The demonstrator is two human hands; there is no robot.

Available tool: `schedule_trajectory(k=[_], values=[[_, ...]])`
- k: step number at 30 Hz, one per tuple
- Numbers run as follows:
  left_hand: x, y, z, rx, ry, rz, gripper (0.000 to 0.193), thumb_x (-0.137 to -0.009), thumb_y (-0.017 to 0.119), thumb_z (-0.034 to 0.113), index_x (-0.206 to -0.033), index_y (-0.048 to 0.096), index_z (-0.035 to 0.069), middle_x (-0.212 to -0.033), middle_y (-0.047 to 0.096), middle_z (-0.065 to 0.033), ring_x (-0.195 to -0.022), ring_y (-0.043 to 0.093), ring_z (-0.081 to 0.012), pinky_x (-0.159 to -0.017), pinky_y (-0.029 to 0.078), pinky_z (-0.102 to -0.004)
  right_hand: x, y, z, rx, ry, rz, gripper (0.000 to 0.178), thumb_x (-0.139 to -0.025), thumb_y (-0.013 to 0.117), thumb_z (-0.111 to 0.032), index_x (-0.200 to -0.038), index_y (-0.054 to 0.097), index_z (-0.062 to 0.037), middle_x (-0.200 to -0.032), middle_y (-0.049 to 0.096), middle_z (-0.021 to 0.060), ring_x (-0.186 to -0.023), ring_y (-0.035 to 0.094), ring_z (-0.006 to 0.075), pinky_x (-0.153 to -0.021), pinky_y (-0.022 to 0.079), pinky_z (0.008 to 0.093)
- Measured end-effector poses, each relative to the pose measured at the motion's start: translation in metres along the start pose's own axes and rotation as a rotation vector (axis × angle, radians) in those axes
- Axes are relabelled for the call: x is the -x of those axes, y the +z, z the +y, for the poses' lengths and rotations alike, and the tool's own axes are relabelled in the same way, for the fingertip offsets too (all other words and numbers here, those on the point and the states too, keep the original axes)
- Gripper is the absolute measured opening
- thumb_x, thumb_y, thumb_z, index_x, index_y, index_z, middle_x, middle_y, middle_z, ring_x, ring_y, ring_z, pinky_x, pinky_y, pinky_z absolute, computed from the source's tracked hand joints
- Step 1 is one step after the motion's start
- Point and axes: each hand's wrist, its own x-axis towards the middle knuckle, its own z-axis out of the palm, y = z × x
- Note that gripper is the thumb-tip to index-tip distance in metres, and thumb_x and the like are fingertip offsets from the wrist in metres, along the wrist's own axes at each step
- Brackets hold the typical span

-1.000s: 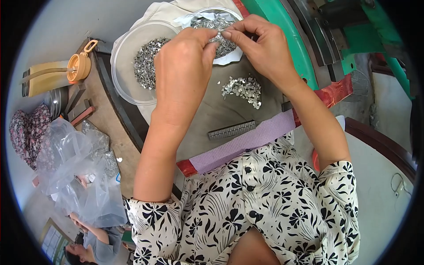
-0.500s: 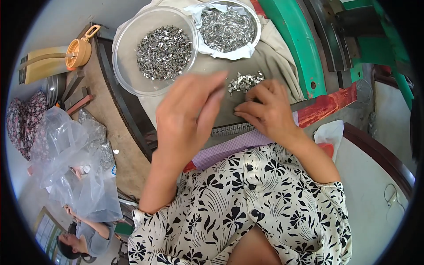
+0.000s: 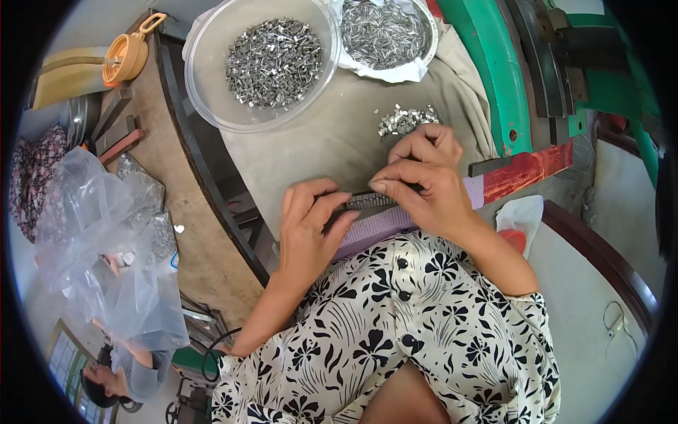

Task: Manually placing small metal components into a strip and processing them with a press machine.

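Both hands, left hand and right hand, pinch the dark toothed strip at the worktop's six o'clock edge; a slipping grip could scatter the small metal pieces at twelve o'clock.

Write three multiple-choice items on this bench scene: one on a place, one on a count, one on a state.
1. Where is the small loose heap of metal bits?
A. on the cloth beyond the right hand
B. on the plastic bag
C. on the floor

2. How many bowls hold metal pieces?
A. one
B. two
C. four

3. What are the hands doing?
A. resting apart
B. both on the dark strip
C. lifting a bowl

A: heap lies past the right hand.
B: clear bowl and lined bowl.
B: left hand and right meet at the dark strip.
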Motion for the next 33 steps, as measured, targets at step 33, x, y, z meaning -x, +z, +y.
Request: schedule_trajectory(k=[33], values=[[0.015, 0.014, -0.006, 0.115, -0.071, 0.194, 0.023, -0.072, 0.081, 0.004, -0.095, 0.074, 0.003, -0.118, 0.065, -0.0131, -0.104, 0.059, -0.0312, -0.087, 0.047, -0.0378, -0.006, 0.019, -0.017, 0.118, 0.076, -0.126, 0.011, -0.069, 0.083, -0.024, -0.078, 0.079, -0.0177, -0.1, 0.058, -0.0035, -0.114, 0.042, 0.0294, -0.097, 0.024, 0.0461]])
